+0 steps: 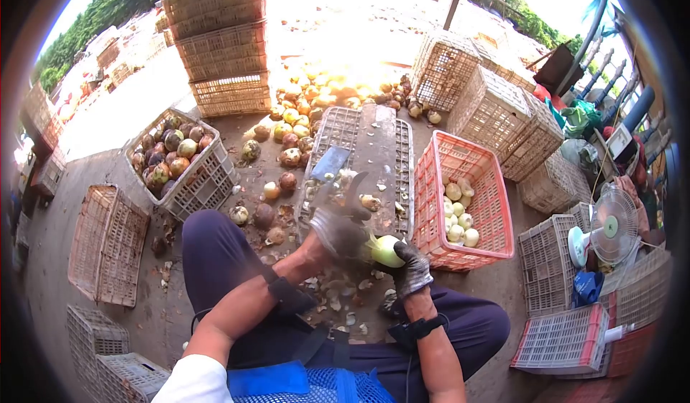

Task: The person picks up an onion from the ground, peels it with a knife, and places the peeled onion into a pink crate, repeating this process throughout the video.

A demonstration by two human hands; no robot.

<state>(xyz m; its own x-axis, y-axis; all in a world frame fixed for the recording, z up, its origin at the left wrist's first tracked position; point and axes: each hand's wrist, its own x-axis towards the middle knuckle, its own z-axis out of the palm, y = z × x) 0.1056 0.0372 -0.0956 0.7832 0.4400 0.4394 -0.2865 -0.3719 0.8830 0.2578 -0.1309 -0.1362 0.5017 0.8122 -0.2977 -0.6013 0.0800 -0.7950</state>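
Note:
My right hand [412, 270], in a dark and pale work glove, is closed round a peeled pale green-white onion [388, 251] low over the ground between my knees. My left hand [339, 232], also gloved, is right beside the onion's left end and smeared by motion, its fingers unclear. Ahead of both hands, a worn plank [379, 148] lies across an upturned crate [338, 127]. On that crate rests a flat blue-grey rectangular piece [330, 164]. An onion [369, 202] with brown skin sits on the plank's near part.
To the right stands a red crate [504, 216] with several peeled onions [458, 212] inside. A crate of unpeeled onions [172, 146] is at left. Loose onions [290, 157] heap ahead, beside stacked crates [226, 58]. Onion skins [335, 301] litter the floor. A fan [609, 225] stands far right.

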